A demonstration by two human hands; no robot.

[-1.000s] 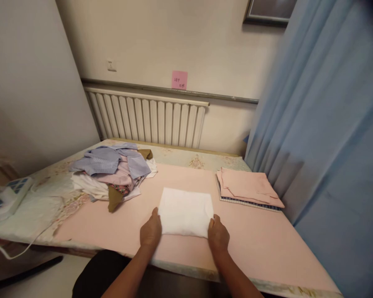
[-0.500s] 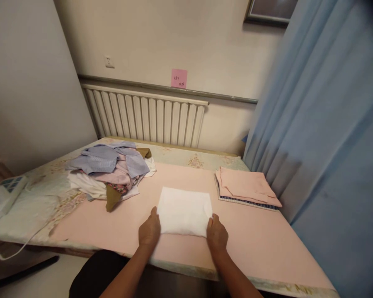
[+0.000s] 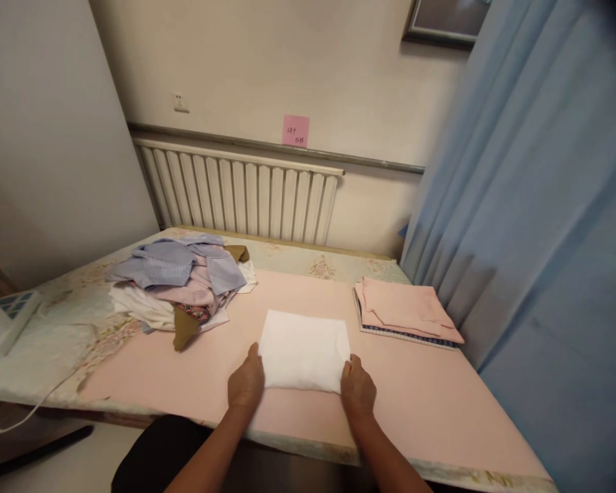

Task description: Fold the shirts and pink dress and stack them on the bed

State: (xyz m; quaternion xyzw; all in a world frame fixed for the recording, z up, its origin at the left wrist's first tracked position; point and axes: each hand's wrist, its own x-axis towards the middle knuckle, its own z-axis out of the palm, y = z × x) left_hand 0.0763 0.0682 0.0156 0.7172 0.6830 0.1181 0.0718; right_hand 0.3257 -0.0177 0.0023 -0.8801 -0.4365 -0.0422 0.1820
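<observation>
A folded white cloth [image 3: 304, 348] lies flat on the pink table cover [image 3: 431, 404], in front of me. My left hand [image 3: 246, 385] is closed on the cloth's near left corner. My right hand [image 3: 358, 389] is closed on its near right corner. Both hands rest on the table, thumbs along the cloth's edges.
A heap of unfolded clothes [image 3: 179, 284] in blue, pink, white and olive sits at the back left. A folded pink stack [image 3: 405, 308] lies at the right. A blue curtain [image 3: 534, 226] hangs close on the right. A white device [image 3: 3, 318] with a cord lies far left; a radiator [image 3: 236, 192] behind.
Both hands stay on the white cloth's near corners. Only the view has shifted slightly; nothing on the table has moved.
</observation>
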